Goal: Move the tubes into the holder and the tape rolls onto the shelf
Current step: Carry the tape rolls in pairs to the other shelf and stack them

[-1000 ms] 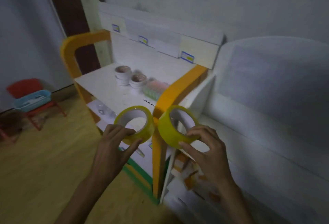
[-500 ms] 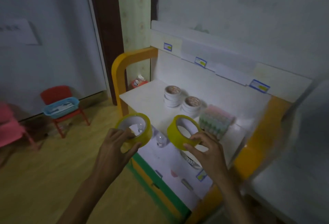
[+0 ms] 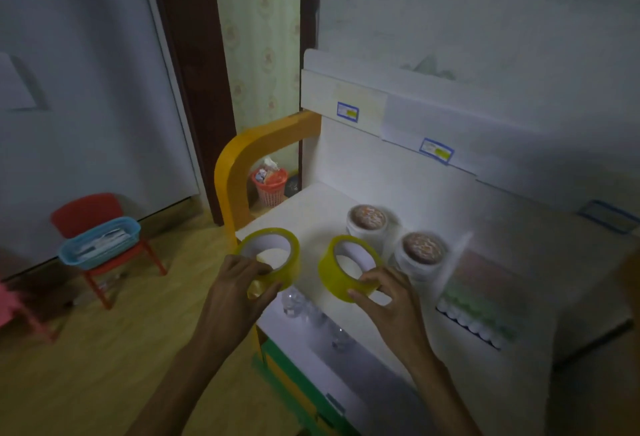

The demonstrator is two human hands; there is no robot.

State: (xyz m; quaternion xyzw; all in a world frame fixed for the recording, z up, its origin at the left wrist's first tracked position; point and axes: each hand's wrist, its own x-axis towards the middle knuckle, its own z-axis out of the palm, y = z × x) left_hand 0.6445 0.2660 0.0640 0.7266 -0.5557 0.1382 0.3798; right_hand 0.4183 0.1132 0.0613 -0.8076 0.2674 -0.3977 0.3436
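Observation:
My left hand (image 3: 235, 291) grips a yellow tape roll (image 3: 292, 255) over the front left corner of the white shelf (image 3: 318, 207). My right hand (image 3: 391, 300) grips a second yellow tape roll (image 3: 330, 271), held just above the shelf's front edge. Two white stacks of tape rolls (image 3: 369, 227) (image 3: 420, 255) stand on the shelf behind it. A holder with several pastel tubes (image 3: 481, 304) sits at the right on the shelf, blurred.
The shelf unit has an orange side frame (image 3: 235, 172) and a lower white level (image 3: 349, 359) with clear objects. A red waste basket (image 3: 270, 186) stands behind the frame. A red chair carrying a blue basket (image 3: 98, 245) is on the wooden floor at left.
The view has swung to the left and closer to the shelf. Both hands, each still holding a yellow roll, now hover over the shelf's front left part.

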